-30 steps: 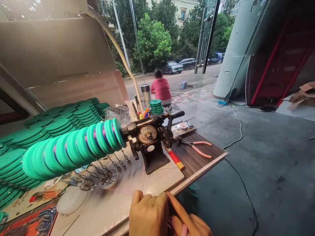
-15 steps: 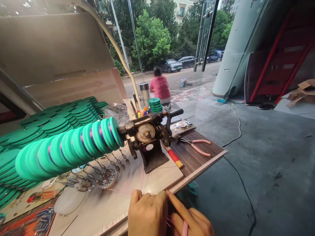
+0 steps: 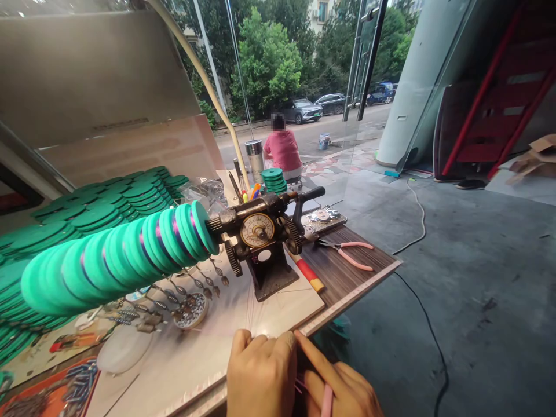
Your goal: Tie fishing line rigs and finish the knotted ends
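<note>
My left hand (image 3: 260, 373) is closed at the front edge of the table, its fingertips bent over the board. Thin fishing line (image 3: 251, 310) runs down across the board to these fingers. Beside it, my right hand (image 3: 345, 385) is curled around a pink-handled tool (image 3: 327, 401); its working end is hidden. The right index finger reaches toward the left fingertips. Above them stands a black hand-cranked winder (image 3: 271, 260) with a dial and gears. On its shaft sits a long row of green foam spools (image 3: 117, 258), some wound with purple line.
Several metal sinkers and swivels hang by a round dish of small beads (image 3: 191, 313). Pink-handled pliers (image 3: 354, 255) and a red-yellow stick (image 3: 309, 273) lie at right. Stacked green discs (image 3: 99, 208) fill the back left. An orange tray (image 3: 47, 399) is at lower left. Outside, a person (image 3: 282, 147) sits.
The view has shifted slightly. Both hands stay together at the table edge in nearly the same pose. The dial's pointer appears to sit slightly differently.
</note>
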`<act>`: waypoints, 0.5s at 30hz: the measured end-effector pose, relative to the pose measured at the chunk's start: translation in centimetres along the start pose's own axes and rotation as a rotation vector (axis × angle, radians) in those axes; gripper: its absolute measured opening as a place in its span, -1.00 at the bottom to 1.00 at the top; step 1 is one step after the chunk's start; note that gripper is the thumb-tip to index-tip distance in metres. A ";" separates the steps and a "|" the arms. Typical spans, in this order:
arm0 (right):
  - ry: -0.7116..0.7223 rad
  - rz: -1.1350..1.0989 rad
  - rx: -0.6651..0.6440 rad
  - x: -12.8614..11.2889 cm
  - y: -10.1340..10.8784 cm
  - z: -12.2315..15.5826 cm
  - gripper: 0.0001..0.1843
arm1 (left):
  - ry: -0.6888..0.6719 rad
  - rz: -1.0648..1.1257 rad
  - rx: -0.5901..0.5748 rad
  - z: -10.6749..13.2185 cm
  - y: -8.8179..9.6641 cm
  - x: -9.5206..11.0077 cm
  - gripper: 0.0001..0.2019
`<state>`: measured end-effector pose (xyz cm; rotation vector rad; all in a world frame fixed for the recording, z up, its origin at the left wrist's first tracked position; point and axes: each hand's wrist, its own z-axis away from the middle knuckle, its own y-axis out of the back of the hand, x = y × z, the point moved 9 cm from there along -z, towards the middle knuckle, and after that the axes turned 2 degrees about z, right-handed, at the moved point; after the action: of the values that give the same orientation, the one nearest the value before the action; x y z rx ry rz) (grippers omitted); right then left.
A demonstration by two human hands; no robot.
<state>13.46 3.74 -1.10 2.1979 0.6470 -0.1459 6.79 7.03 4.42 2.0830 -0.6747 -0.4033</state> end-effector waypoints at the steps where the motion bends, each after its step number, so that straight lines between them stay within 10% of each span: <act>1: 0.008 0.015 -0.007 -0.1 0.0 -0.1 -0.66 | 0.008 0.013 -0.005 0.1 0.0 -0.1 -0.67; 15: 0.103 0.027 -0.027 -0.7 0.4 -0.6 -0.70 | 0.032 0.158 -0.056 2.2 -0.2 -1.3 -0.74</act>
<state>12.97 3.68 -0.25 2.1987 0.6718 -0.0096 4.67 6.49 3.11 1.9639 -0.7935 -0.2957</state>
